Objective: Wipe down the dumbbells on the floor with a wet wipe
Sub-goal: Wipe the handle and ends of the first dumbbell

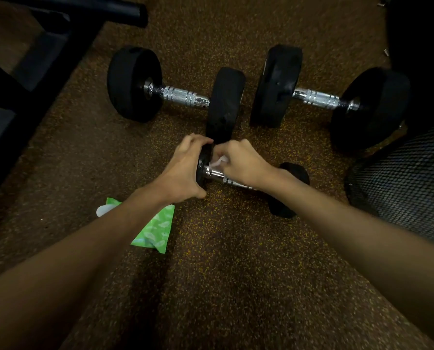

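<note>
A small dumbbell (290, 188) with black ends and a chrome handle lies on the speckled floor in the middle. My left hand (185, 170) grips its left end plate. My right hand (241, 162) presses a white wet wipe (217, 162) against the handle beside that plate. Two larger dumbbells lie farther away: one at the left (180, 96) and one at the right (319, 98), both with black plates and chrome handles.
A green wet-wipe pack (157, 228) lies on the floor under my left forearm. A dark bench frame (46, 46) stands at the upper left. A black mesh object (407, 178) sits at the right, next to the right large dumbbell.
</note>
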